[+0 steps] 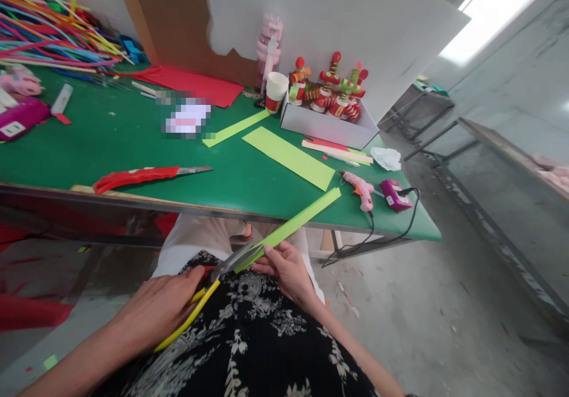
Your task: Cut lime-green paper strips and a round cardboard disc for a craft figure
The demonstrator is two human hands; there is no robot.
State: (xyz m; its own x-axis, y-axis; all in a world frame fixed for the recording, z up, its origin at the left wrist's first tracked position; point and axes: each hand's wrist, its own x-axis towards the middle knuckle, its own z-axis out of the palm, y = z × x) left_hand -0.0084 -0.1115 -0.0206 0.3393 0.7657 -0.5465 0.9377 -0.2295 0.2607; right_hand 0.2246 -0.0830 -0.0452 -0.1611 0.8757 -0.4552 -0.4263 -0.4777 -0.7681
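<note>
My left hand (164, 305) is closed around scissors with yellow handles (189, 324), held over my lap in front of the table edge. Their metal blades reach the lower end of a folded or layered light-green paper strip (297, 219). Thumb and fingers of my right hand (288, 269) pinch that strip close to the blades. The strip's far end extends over the table edge. A wider light-green paper piece (288, 158) lies flat on the table beyond it. To the left rests another pair of scissors with red handles (137, 178).
The green table (240, 189) holds a pink glue gun (362, 191) with a trailing cord, a purple box (395, 195), and a white box (326, 125) of red-and-green paper figures. Paper cups (276, 89), red sheets (195, 84) and colourful pipe cleaners (53, 29) stand or lie farther back.
</note>
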